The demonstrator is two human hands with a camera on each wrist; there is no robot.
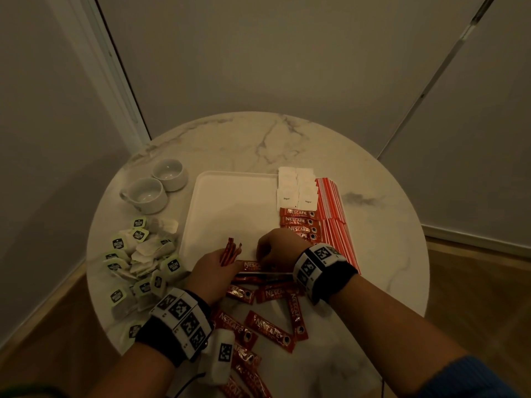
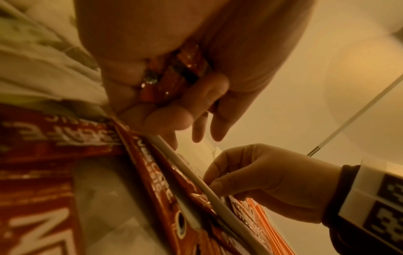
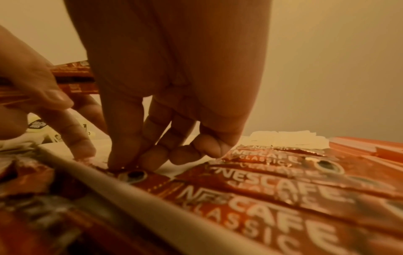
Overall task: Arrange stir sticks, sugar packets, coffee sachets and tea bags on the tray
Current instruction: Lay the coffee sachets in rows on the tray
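While the left hand [image 1: 212, 268] grips a small bundle of red coffee sachets [image 1: 230, 251] in curled fingers at the tray's 6 o'clock edge, the right hand [image 1: 275, 245] pinches one red Nescafé sachet [image 1: 253, 266] lying just inside the near rim of the white rectangular plastic tray [image 1: 230, 208]. At the tray's 3 o'clock side sit a row of laid sachets [image 1: 298, 222], white sugar packets [image 1: 296, 186] and red-striped stir sticks [image 1: 330, 202]. Loose sachets [image 1: 270, 330] lie at 6 o'clock on the round marble table [image 1: 373, 254]; green-tagged tea bags [image 1: 140, 259] are heaped at 9 o'clock, two white ceramic cups [image 1: 155, 185] at 10 o'clock.
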